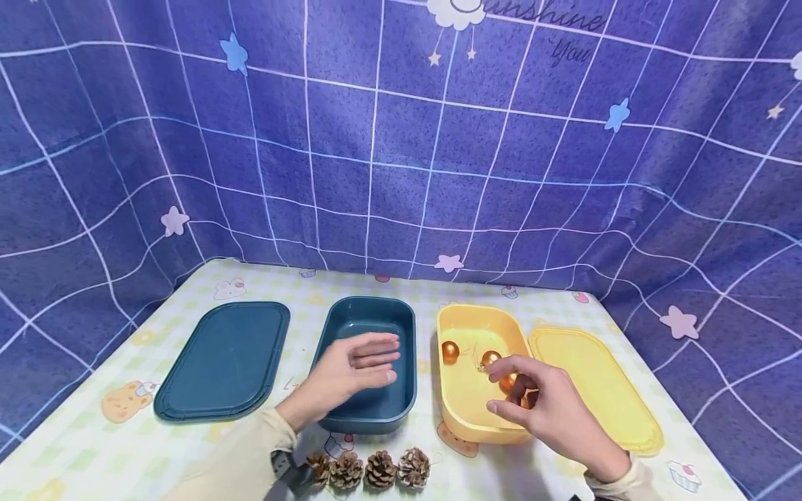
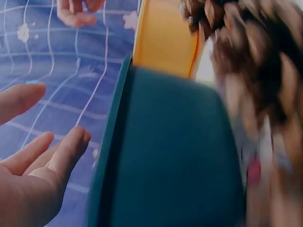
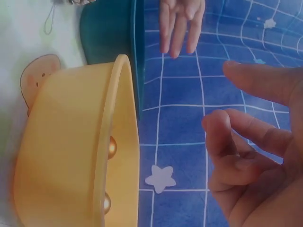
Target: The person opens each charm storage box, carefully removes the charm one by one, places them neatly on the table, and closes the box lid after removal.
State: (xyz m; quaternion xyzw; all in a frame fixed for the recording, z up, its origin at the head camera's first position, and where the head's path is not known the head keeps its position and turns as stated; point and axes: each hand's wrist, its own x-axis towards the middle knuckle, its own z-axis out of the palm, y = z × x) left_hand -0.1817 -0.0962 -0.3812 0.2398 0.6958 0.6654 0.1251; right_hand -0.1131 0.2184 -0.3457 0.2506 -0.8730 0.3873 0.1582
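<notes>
My left hand (image 1: 357,365) hovers over the dark blue box (image 1: 370,426), fingers extended and thumb apart, with nothing in it. Gold bauble ornaments lie inside the yellow box (image 1: 466,410): one bauble (image 1: 450,351) by its left wall, others, including a second bauble (image 1: 491,358), toward the right. Above that box's right side is my right hand (image 1: 548,400), its fingers loosely bent and holding nothing; it partly hides the baubles below. In the right wrist view, a gap shows between thumb and fingers. No contents show in the visible part of the blue box.
Several pine cones (image 1: 380,471) stand in a row at the table's near side, beside my left sleeve. A dark blue lid (image 1: 225,362) lies left of the blue box, and a yellow lid (image 1: 595,390) right of the yellow one. A blue curtain (image 1: 401,139) hangs behind the table.
</notes>
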